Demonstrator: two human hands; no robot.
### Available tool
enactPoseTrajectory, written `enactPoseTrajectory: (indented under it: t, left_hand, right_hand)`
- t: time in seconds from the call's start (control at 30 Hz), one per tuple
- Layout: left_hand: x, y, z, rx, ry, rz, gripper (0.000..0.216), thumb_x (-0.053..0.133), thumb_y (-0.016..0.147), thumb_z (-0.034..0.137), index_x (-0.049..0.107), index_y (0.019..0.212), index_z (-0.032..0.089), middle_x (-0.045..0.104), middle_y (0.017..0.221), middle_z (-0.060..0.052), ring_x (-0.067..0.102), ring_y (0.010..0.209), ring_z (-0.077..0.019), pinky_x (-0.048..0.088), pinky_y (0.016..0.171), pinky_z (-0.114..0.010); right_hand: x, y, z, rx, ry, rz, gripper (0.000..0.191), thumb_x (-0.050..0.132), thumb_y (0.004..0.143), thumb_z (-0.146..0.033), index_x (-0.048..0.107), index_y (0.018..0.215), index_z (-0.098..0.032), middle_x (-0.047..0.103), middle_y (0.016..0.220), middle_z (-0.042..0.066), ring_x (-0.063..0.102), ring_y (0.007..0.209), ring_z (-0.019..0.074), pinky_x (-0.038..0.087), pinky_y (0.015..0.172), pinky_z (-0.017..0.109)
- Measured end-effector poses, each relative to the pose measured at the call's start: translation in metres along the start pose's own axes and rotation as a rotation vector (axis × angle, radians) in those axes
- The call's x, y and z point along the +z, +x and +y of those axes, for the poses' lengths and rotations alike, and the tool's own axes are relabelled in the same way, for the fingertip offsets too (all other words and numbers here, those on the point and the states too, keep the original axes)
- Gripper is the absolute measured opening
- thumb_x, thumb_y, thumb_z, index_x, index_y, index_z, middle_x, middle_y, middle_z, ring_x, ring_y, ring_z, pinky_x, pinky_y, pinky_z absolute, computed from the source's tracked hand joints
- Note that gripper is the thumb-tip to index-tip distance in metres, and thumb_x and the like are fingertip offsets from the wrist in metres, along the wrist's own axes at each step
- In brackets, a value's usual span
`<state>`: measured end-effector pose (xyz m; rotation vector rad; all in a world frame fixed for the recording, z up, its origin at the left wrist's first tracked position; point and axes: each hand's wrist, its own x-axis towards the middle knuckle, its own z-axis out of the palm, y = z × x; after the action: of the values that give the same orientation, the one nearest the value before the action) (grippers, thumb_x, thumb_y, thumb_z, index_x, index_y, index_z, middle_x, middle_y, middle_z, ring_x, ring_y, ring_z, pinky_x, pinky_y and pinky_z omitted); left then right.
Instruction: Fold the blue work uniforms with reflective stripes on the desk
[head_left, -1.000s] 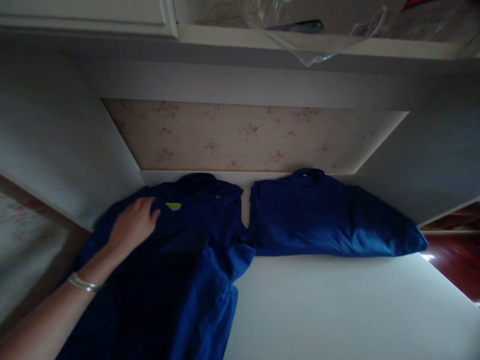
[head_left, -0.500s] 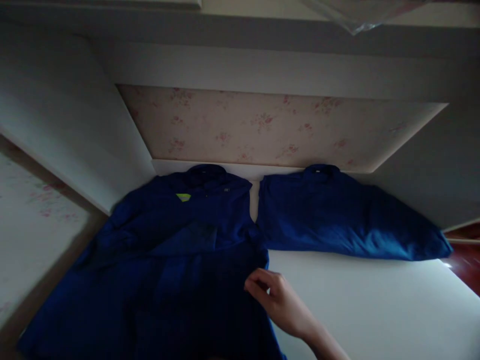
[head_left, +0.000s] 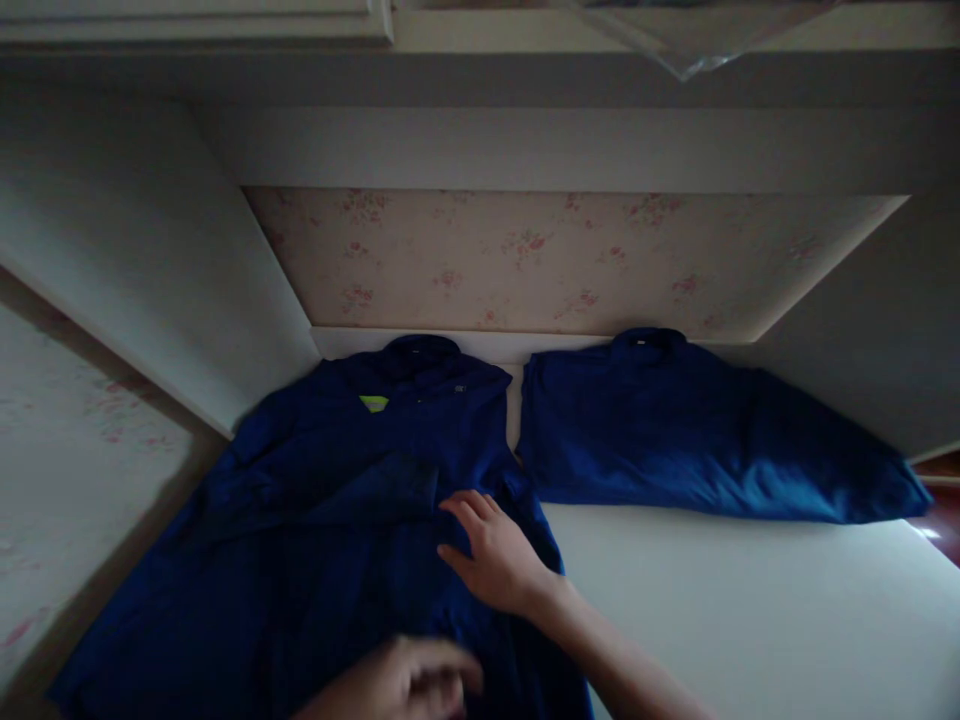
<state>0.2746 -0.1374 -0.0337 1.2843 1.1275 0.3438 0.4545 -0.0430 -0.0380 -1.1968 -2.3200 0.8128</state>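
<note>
A dark blue long-sleeved jacket with a collar lies spread out at the left, one sleeve laid across its front. A yellow-green patch shows on its chest. My right hand is over the jacket's right part, fingers apart and holding nothing, close to the end of that sleeve. Low in the view, my left hand is over the lower jacket; its fingers are bent and smeared by motion, so I cannot tell whether they grip cloth.
To the right lies a second blue garment, folded, its collar toward the wall. Both rest on a white surface. Behind is a floral wall panel, with a shelf overhead and a clear plastic bag hanging over its edge.
My right hand has moved left and up from the jacket's right edge, its fingers now spread. My left hand has come into view at the bottom.
</note>
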Motion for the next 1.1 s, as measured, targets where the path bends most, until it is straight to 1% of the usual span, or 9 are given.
enactPoseTrajectory:
  t: [0.17, 0.23, 0.33, 0.53, 0.67, 0.77, 0.83, 0.93, 1.1]
  left_hand:
    - [-0.058, 0.026, -0.014, -0.134, -0.954, 0.710, 0.028, 0.057, 0.090, 0.028, 0.059, 0.112, 0.012, 0.063, 0.123, -0.018, 0.065, 0.110, -0.0247, 0.055, 0.094, -0.035]
    - [-0.071, 0.036, -0.023, -0.104, -1.125, 0.824, 0.024, 0.058, 0.088, 0.019, 0.057, 0.109, 0.008, 0.065, 0.117, -0.022, 0.068, 0.106, -0.0245, 0.057, 0.090, -0.032]
    - [-0.075, 0.041, -0.031, -0.030, -1.157, 0.959, 0.024, 0.054, 0.087, 0.011, 0.057, 0.110, 0.010, 0.068, 0.107, -0.019, 0.071, 0.096, -0.0246, 0.060, 0.082, -0.034]
    - [-0.071, 0.015, -0.034, -0.114, -1.160, 1.016, 0.051, 0.042, 0.082, 0.003, 0.048, 0.132, 0.011, 0.068, 0.107, -0.018, 0.072, 0.092, -0.0268, 0.063, 0.072, -0.035]
    - [-0.082, 0.007, -0.035, -0.149, -1.148, 1.029, 0.055, 0.042, 0.079, 0.001, 0.049, 0.132, 0.016, 0.068, 0.104, -0.015, 0.072, 0.086, -0.0237, 0.063, 0.066, -0.035]
    - [-0.092, 0.013, -0.035, -0.166, -1.166, 1.015, 0.043, 0.045, 0.080, 0.004, 0.056, 0.119, 0.017, 0.066, 0.107, -0.014, 0.071, 0.085, -0.0237, 0.063, 0.065, -0.037]
    - [-0.100, 0.024, -0.032, -0.194, -1.181, 1.043, 0.033, 0.046, 0.080, 0.004, 0.060, 0.107, 0.018, 0.066, 0.101, -0.012, 0.070, 0.080, -0.0208, 0.062, 0.065, -0.034]
    - [-0.113, 0.048, -0.029, -0.181, -1.173, 1.117, 0.024, 0.049, 0.079, 0.004, 0.061, 0.093, 0.018, 0.063, 0.088, -0.006, 0.065, 0.073, -0.0153, 0.060, 0.074, -0.033]
    - [-0.116, 0.082, -0.014, -0.062, -0.891, 1.149, 0.021, 0.066, 0.078, 0.021, 0.064, 0.098, 0.028, 0.064, 0.117, -0.001, 0.059, 0.114, -0.0205, 0.045, 0.104, -0.044]
  right_hand:
    - [-0.010, 0.027, 0.014, -0.062, -0.233, 0.021, 0.050, 0.062, 0.085, -0.028, 0.050, 0.133, -0.025, 0.051, 0.136, 0.007, 0.046, 0.124, 0.0268, 0.038, 0.104, 0.044]
    - [-0.028, 0.027, 0.031, -0.029, -0.355, 0.037, 0.053, 0.061, 0.084, -0.024, 0.049, 0.135, -0.023, 0.047, 0.141, 0.010, 0.041, 0.129, 0.0290, 0.032, 0.108, 0.049]
    - [-0.054, 0.015, 0.063, 0.047, -0.506, 0.021, 0.061, 0.059, 0.083, -0.020, 0.044, 0.141, -0.021, 0.040, 0.147, 0.014, 0.034, 0.135, 0.0311, 0.027, 0.111, 0.053]
    - [-0.081, -0.012, 0.111, 0.027, -0.663, -0.090, 0.079, 0.072, 0.076, -0.037, 0.036, 0.146, -0.033, 0.027, 0.156, 0.012, 0.011, 0.145, 0.0387, -0.008, 0.106, 0.073]
    - [-0.102, -0.013, 0.126, 0.083, -0.551, -0.251, 0.074, 0.064, 0.081, -0.052, 0.035, 0.147, -0.035, 0.020, 0.159, 0.010, 0.010, 0.146, 0.0351, 0.006, 0.108, 0.073]
    - [-0.111, -0.011, 0.130, 0.094, -0.571, -0.334, 0.091, 0.077, 0.072, -0.041, 0.029, 0.149, -0.035, 0.013, 0.161, 0.009, 0.008, 0.147, 0.0355, 0.007, 0.106, 0.075]
    - [-0.109, -0.011, 0.132, 0.093, -0.615, -0.316, 0.095, 0.078, 0.069, -0.031, 0.029, 0.149, -0.036, 0.012, 0.161, 0.008, 0.008, 0.146, 0.0362, 0.005, 0.105, 0.076]
    - [-0.099, -0.010, 0.136, 0.078, -0.619, -0.224, 0.075, 0.065, 0.079, -0.024, 0.035, 0.146, -0.035, 0.022, 0.159, 0.007, 0.017, 0.145, 0.0338, 0.013, 0.107, 0.074]
    - [-0.091, -0.010, 0.149, 0.056, -0.665, -0.038, 0.066, 0.044, 0.075, -0.001, 0.050, 0.135, -0.026, 0.045, 0.147, 0.009, 0.038, 0.136, 0.0280, 0.039, 0.106, 0.051]
